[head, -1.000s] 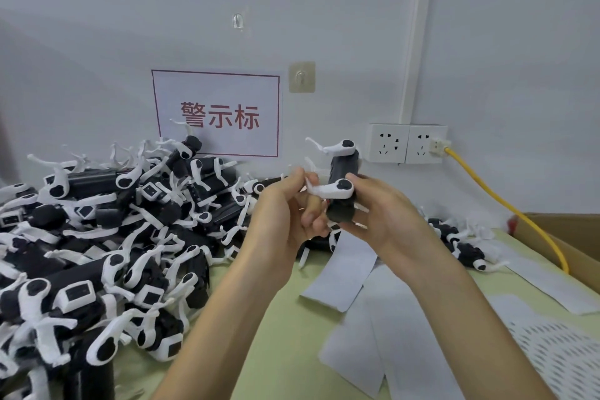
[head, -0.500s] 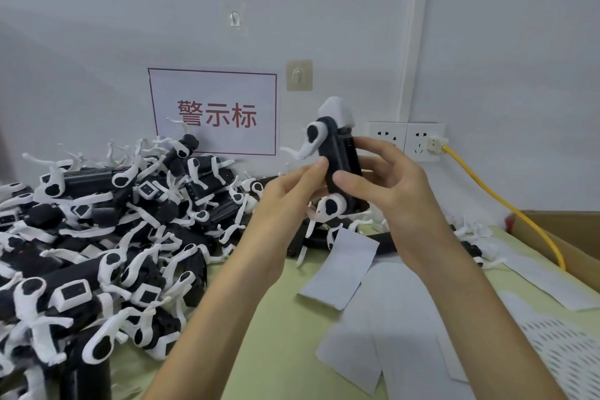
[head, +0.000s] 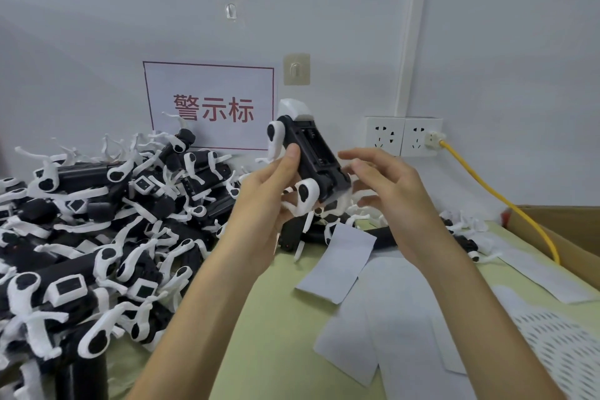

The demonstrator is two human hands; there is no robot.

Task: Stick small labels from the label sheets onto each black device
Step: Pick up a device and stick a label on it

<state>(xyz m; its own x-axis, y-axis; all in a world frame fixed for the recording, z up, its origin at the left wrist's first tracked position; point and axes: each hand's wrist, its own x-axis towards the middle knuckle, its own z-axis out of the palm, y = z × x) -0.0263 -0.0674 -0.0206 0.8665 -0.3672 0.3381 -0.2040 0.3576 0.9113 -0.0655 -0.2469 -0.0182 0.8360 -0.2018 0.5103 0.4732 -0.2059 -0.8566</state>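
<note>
I hold one black device (head: 311, 156) with white end parts up in front of the wall, tilted, its recessed back turned to me. My left hand (head: 263, 204) grips it from the left, thumb on its upper edge and fingers under the lower white part. My right hand (head: 389, 191) hovers at the device's right side with fingers spread and relaxed; whether a fingertip touches it is hidden. White label sheets (head: 341, 263) lie on the green table (head: 276, 334) below my hands. A big pile of black-and-white devices (head: 97, 221) fills the left.
A used label sheet with empty cut-outs (head: 558, 344) lies at the lower right. A cardboard box (head: 568, 230) stands at the right edge, with a yellow cable (head: 487, 191) running to wall sockets (head: 402, 136). A few devices (head: 464, 237) lie behind my right wrist. A red-lettered sign (head: 211, 107) hangs on the wall.
The device has tilted so its back faces me. My left hand has taken hold of it, and my right hand has let go and opened beside it.
</note>
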